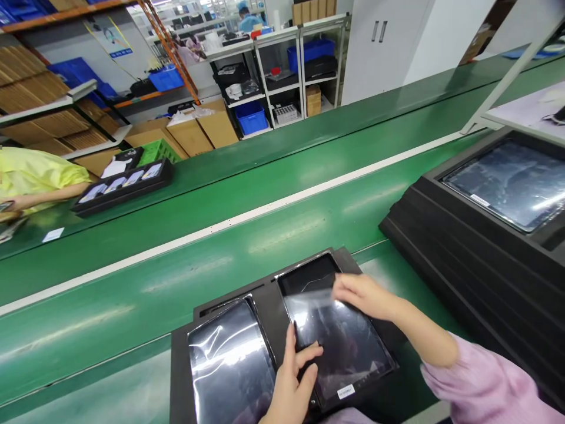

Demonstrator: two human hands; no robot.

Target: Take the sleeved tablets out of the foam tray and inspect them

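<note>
A black foam tray [270, 306] lies in front of me with two dark, glossy tablet-like screens in it. Over the right screen [348, 347] is a clear protective film [311, 303], its upper part lifted and blurred. The film's edge is pinched in my right hand [364, 296], near the screen's upper right. My left hand [295, 377] has its fingers spread at the left edge of that same screen, a fingertip touching it. The left screen [232, 359] wears a wrinkled shiny film. A small white label [346, 391] is at the right screen's lower end.
A green conveyor belt [273, 235] runs across, split by a white rail [247, 215]. Stacked black foam trays [477, 259] with a film-covered screen stand at right. Across the belt, a person in a yellow top [39, 176] is beside a black tray [123, 187]. Shelves and cartons are behind.
</note>
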